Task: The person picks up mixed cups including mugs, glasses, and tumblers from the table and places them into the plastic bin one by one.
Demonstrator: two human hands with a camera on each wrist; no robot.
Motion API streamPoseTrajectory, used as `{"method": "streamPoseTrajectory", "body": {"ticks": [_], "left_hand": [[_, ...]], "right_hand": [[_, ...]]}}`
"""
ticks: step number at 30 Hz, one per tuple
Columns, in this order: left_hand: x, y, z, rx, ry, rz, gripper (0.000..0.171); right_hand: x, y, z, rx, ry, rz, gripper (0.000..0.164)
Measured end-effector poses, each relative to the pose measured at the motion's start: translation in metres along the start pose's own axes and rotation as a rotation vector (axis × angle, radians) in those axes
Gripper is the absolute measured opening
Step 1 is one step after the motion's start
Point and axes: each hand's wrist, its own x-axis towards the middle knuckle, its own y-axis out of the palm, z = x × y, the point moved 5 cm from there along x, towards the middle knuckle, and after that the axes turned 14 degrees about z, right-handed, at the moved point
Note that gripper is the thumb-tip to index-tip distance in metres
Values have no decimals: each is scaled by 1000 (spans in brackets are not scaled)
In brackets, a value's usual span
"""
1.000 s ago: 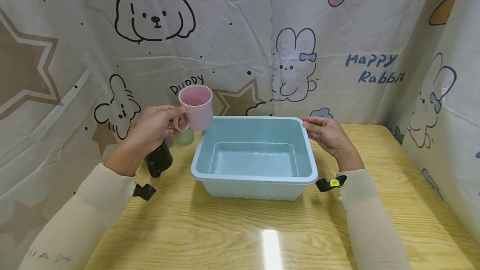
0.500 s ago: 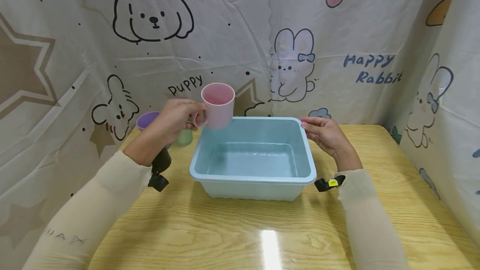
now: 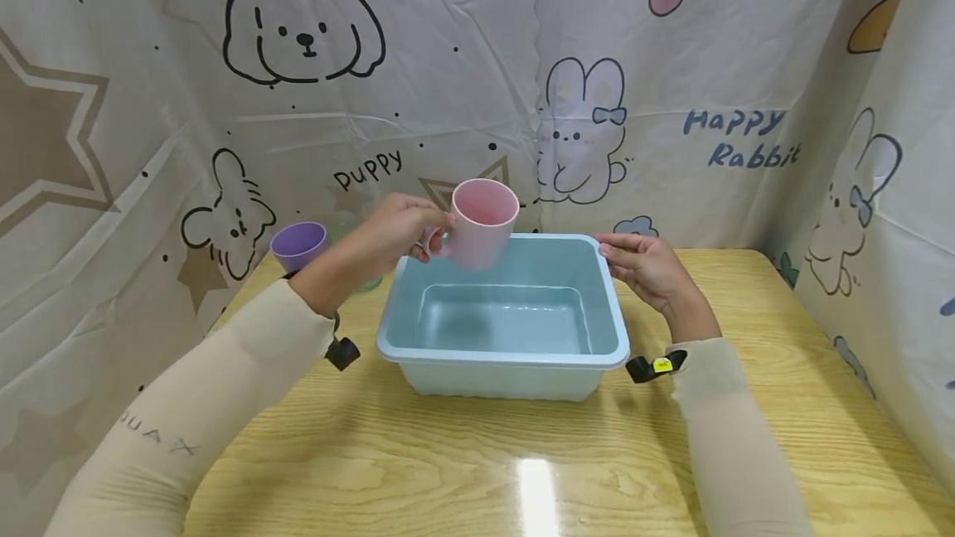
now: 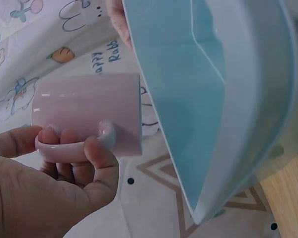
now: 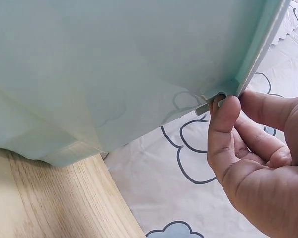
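Note:
By its handle, my left hand holds a pink mug over the back left part of a light blue plastic basin. The mug is upright with its mouth up, apart from the basin. In the left wrist view, fingers curl through and round the mug handle. My right hand grips the basin's rim at its back right corner. From the right wrist view, the thumb and fingers of that hand pinch the corner edge. Nothing shows inside the basin.
A purple cup stands on the wooden table at the back left. Behind the left forearm, a pale green cup is mostly hidden. A patterned cloth hangs behind and beside the table.
The left hand has carried the pink mug rightward, from beside the basin's left edge to above its inside, lowering slightly at the end. The right hand and basin stay put.

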Motion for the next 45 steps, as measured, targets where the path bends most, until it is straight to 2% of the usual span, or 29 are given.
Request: {"method": "streamPoseTrajectory", "body": {"ticks": [3, 12, 17, 22, 29, 35, 40, 45], "left_hand": [[5, 8, 0, 8, -6, 40, 32], [20, 25, -1, 117, -43, 126, 33], [30, 32, -3, 130, -61, 159, 33], [41, 39, -3, 143, -73, 195, 33], [55, 47, -6, 184, -30, 322, 29], [69, 52, -3, 172, 17, 451, 27], [76, 56, -2, 200, 45, 511, 30], [83, 61, 2, 237, 43, 555, 31]], "right_hand": [[0, 1, 0, 9, -7, 6, 34], [1, 0, 0, 20, -17, 7, 22], [0, 0, 0, 25, -10, 0, 23], [0, 1, 0, 18, -4, -4, 32], [0, 0, 1, 11, 4, -9, 39], [1, 0, 0, 9, 5, -10, 40], [1, 0, 0, 13, 0, -6, 36], [1, 0, 0, 29, -9, 0, 29]]}}
